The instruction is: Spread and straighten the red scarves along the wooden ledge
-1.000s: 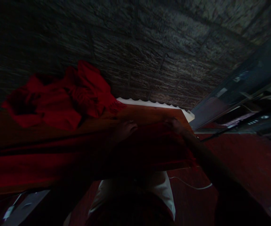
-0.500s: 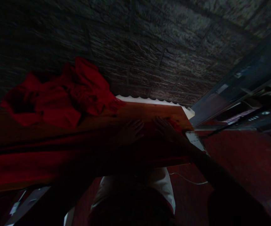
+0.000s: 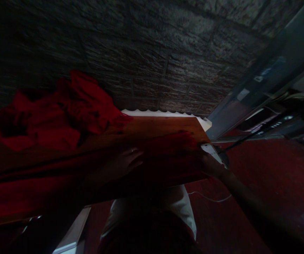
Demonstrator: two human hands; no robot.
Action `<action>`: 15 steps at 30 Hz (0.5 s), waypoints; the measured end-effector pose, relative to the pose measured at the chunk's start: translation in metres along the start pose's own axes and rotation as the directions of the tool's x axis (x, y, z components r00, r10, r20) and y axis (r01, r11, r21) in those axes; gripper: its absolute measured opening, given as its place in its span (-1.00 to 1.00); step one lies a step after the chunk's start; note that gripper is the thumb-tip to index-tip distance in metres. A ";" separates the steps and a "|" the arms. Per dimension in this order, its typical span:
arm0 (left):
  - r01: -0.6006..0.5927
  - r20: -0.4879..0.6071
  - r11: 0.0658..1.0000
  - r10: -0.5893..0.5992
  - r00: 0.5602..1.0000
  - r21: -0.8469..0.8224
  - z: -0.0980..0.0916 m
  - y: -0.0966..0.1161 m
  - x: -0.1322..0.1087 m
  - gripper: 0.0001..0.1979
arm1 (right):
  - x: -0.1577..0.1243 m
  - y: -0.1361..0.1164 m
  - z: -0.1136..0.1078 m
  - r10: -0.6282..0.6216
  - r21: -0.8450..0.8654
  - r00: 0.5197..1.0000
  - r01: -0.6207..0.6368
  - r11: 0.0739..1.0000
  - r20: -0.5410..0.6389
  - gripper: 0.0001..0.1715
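Note:
A long red cloth (image 3: 168, 148), probably a scarf, lies spread along the wooden table (image 3: 152, 123), its right end near the table's right edge. On the cloth rests my left hand (image 3: 129, 160), a ring on one finger, its fingers stretched out and nothing in them. At the cloth's right end is my right hand (image 3: 210, 165), beside a pale object with a white surface (image 3: 212, 151). Deep shadow hides the right fingertips, so whether they pinch the cloth is unclear. A crumpled red scarf with fringe (image 3: 62, 116) is heaped at the back left.
A rough block wall (image 3: 146, 60) rises directly behind the table, with a white scalloped strip (image 3: 159, 113) along the back edge. To the right stand a grey door frame (image 3: 236, 95) and a dark pole (image 3: 260, 130). A white cable (image 3: 212, 200) lies on the red floor (image 3: 260, 169).
My right hand has moved right and toward me, to the cloth's end. My left hand has shifted left and nearer. The cloth's right end now shows more, and the view has turned slightly right.

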State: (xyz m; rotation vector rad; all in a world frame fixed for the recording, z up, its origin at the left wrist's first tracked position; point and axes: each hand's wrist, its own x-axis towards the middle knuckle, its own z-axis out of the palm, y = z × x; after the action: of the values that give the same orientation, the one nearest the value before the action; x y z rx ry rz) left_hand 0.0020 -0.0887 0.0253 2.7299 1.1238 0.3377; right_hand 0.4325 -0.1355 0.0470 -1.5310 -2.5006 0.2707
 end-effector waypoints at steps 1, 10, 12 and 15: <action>-0.023 0.016 1.000 0.023 1.000 -0.015 0.000 -0.003 -0.009 -0.55 | -0.005 0.001 0.002 0.010 -0.010 1.000 -0.010 1.000 -0.011 -0.65; -0.065 -0.069 0.995 0.070 0.995 0.073 0.014 -0.007 -0.030 -0.62 | 0.002 0.019 0.000 0.053 0.022 0.998 -0.052 0.998 -0.021 -0.73; -0.028 -0.099 0.997 0.035 0.994 0.077 0.013 -0.004 -0.029 -0.64 | 0.005 0.020 0.000 0.095 0.037 0.994 -0.093 0.995 -0.046 -0.71; -0.034 -0.115 0.997 0.042 0.992 0.067 0.014 -0.005 -0.030 -0.62 | 0.010 0.021 0.003 0.117 0.079 0.990 -0.110 0.991 -0.082 -0.70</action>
State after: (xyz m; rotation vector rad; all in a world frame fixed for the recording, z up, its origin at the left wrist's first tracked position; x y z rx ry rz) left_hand -0.0184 -0.1079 0.0062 2.8244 1.1317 0.4800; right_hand 0.4453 -0.1174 0.0398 -1.6225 -2.3155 0.3043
